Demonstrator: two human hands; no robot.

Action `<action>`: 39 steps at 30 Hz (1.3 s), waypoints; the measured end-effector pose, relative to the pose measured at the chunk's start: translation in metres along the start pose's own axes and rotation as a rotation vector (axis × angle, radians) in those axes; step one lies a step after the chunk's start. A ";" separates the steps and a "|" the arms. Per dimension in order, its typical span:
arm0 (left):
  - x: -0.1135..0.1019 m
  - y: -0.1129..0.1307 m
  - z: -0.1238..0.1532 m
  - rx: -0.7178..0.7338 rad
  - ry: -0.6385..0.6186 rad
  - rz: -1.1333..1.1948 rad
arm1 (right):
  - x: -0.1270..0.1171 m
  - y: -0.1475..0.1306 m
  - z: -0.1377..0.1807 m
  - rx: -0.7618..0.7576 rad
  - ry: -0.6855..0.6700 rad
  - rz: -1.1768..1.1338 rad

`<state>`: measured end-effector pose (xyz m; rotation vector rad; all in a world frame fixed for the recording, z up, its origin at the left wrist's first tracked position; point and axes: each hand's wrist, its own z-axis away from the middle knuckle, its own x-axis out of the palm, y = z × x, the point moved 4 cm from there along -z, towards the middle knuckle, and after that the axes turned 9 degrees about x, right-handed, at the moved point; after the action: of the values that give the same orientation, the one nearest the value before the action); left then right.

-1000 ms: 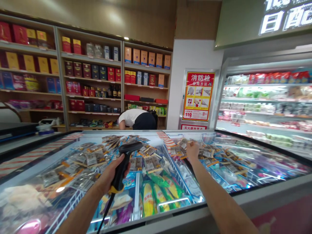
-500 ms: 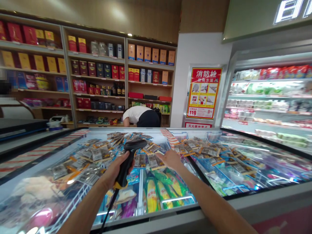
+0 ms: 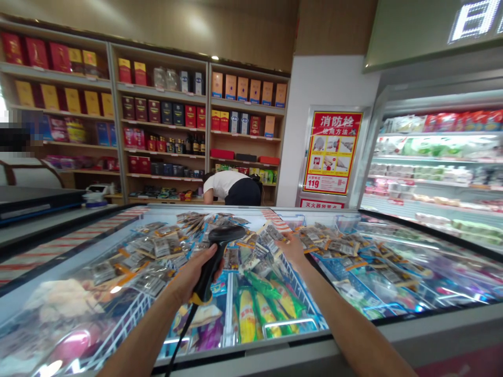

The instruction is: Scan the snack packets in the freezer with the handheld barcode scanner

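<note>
My left hand (image 3: 199, 272) is wrapped round the handle of a black barcode scanner (image 3: 212, 262) with yellow trim at its base. Its head points to the right, and a dark cable runs down from the handle. My right hand (image 3: 293, 249) pinches the edge of a small clear snack packet (image 3: 269, 235), which is tilted up above the freezer's glass. More such packets (image 3: 163, 245) lie in a loose spread on the glass to the left. Another group of packets (image 3: 346, 246) lies to the right of my right hand.
Under the glass, wire baskets hold yellow corn packs (image 3: 247, 317). The chest freezer's front edge (image 3: 298, 345) runs below my forearms. Beyond it a person (image 3: 231, 187) bends over by shelves of boxes (image 3: 165, 112). Another person (image 3: 29, 170) stands at far left. A lit chiller (image 3: 436, 162) is at right.
My right hand has risen and moved slightly right, lifting a packet off the glass. My left hand with the scanner has shifted a little to the right in view.
</note>
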<state>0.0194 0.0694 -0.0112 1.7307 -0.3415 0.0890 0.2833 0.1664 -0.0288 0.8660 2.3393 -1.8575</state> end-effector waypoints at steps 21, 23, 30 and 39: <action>0.003 0.010 0.001 0.024 0.004 -0.041 | -0.039 0.000 -0.005 -0.008 0.259 0.069; -0.001 0.011 0.001 0.015 0.046 -0.002 | -0.062 0.003 -0.013 -0.014 0.377 0.121; -0.002 0.010 -0.001 0.008 0.096 0.009 | -0.126 0.040 -0.039 0.038 0.565 0.374; 0.000 0.008 -0.003 0.000 0.114 -0.014 | -0.116 0.018 -0.024 -0.026 0.658 0.593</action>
<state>0.0180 0.0715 -0.0032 1.7201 -0.2453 0.1767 0.3963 0.1439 0.0034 2.1336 1.9873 -1.4184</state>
